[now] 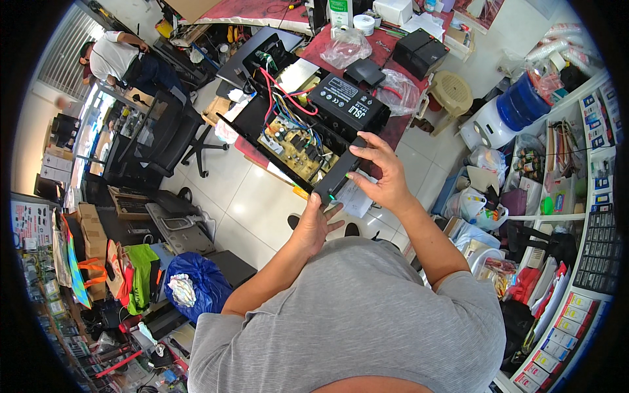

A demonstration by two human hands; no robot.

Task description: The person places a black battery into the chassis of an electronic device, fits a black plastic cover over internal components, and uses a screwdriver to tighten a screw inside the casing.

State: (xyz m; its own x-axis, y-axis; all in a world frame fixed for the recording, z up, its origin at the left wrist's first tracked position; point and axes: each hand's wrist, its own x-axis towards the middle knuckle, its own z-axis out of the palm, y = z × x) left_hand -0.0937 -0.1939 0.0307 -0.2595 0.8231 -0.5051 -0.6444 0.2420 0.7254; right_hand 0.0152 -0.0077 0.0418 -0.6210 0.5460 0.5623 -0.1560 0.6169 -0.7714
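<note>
Holding a long black box with its top off, the person stands over it and looks down. The left hand is under the near end of the box, with its fingers spread and its palm against the bottom corner. The right hand is just to the right of the left hand and a bit higher; its fingers are curled and pinch the near end panel of the box, where a tiny green light glows. Past both hands, inside the open box, sits a tan circuit board with many small parts on it. Red, blue and black wires loop over the board, farther from the hands. A black battery block with a white label lies in the box too, just past the right hand's fingertips. The far end of the box rests on a table with a red cloth, well beyond the hands. On that table are clear plastic bags and another black block. Under the hands is a white tile floor. Far off to the left of the left hand, an office chair stands, and another person in a white shirt sits beyond it.
</note>
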